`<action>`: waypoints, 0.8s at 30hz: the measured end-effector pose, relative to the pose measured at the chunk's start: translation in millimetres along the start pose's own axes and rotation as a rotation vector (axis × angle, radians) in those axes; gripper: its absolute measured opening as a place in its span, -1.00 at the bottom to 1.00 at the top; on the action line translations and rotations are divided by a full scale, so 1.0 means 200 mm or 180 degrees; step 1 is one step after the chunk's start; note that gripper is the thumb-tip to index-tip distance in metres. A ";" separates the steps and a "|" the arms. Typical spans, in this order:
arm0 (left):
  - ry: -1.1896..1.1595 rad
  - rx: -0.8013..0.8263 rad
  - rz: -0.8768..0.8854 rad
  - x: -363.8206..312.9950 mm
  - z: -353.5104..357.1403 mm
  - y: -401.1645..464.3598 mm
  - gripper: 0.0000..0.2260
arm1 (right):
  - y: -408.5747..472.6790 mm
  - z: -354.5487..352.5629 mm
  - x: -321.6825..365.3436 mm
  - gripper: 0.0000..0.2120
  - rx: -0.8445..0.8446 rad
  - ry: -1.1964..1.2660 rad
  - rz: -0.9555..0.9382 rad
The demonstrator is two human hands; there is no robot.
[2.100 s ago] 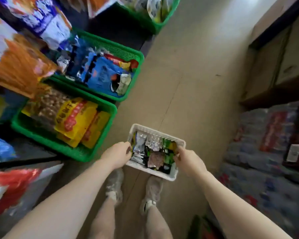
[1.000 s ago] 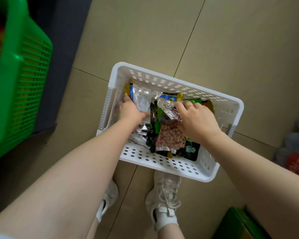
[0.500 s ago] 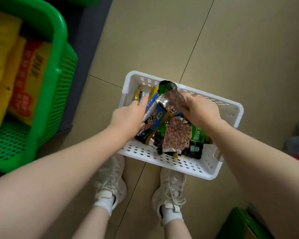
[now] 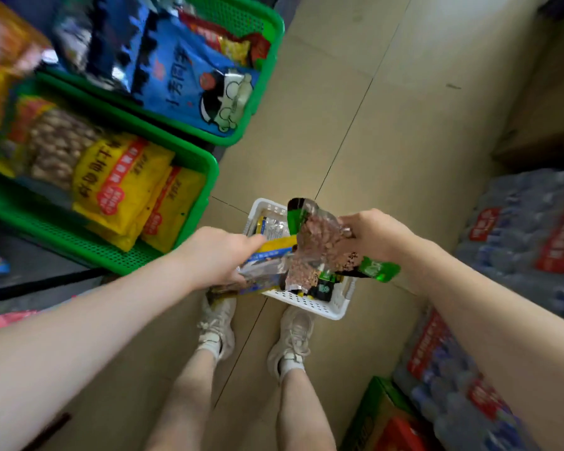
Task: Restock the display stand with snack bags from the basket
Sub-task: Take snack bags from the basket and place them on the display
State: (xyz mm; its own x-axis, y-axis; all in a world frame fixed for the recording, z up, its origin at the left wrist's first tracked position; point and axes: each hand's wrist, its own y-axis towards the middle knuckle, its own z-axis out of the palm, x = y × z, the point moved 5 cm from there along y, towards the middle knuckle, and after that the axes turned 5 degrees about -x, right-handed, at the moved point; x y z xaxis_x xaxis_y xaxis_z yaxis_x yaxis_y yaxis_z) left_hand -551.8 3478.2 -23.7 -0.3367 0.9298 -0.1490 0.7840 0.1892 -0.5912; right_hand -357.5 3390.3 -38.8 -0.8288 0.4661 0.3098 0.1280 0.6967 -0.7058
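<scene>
Gripping a clear snack bag of peanuts with green ends (image 4: 319, 242), the right hand (image 4: 372, 234) has its fingers curled round the bag's upper edge and holds it lifted above the white basket (image 4: 310, 305). The bag hangs slanted, its dark green top corner up and away from the hand, its bright green lower end sticking out below the wrist. Across from it, the left hand (image 4: 215, 255) is closed on a small bundle of flat packets, blue, yellow and silver (image 4: 267, 265), with the forefinger stretched along their top and the other fingers wrapped underneath; how many packets it has I cannot tell. These packets sit between the two hands and partly over the basket's near left corner.

Below both hands the white basket stands on the tiled floor (image 4: 355, 125), just ahead of the person's pale sneakers (image 4: 217, 327). More packets lie inside it, among them a black-and-green one (image 4: 324, 286) near the front wall.

Beyond the left hand, two green display bins of the stand sit side by side. The nearer bin (image 4: 205, 196) carries yellow bags (image 4: 121, 180) and a bag of nuts; the farther bin (image 4: 271, 60) carries blue bags (image 4: 189, 89) with red and yellow ones behind. To the outer side of the right hand, wrapped packs of bottled water (image 4: 518, 242) are stacked on the floor.
</scene>
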 end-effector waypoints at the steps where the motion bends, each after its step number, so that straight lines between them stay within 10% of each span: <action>1: -0.0109 -0.0091 -0.0159 0.03 -0.12 -0.10 -0.47 | -0.09 -0.12 0.07 -0.70 -0.0086 0.0101 -0.0015; 15: -0.0714 -0.1303 -0.2701 0.03 -1.07 -2.04 -0.48 | -1.22 -1.23 1.50 -0.96 -0.1267 -0.0217 -0.2088; 24: 0.0119 -0.3318 -0.4567 -0.19 -1.25 -3.44 -0.46 | -1.92 -1.33 2.72 -0.64 -0.1416 -0.0574 -0.3713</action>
State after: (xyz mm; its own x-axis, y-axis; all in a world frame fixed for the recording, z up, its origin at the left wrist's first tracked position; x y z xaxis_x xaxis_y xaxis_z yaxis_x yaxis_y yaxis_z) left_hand -947.7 3392.7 586.1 -0.9917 -0.1281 0.0091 -0.1084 0.8730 0.4756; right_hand -713.0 3521.2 570.5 -0.6299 -0.6051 0.4869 -0.5854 0.7819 0.2142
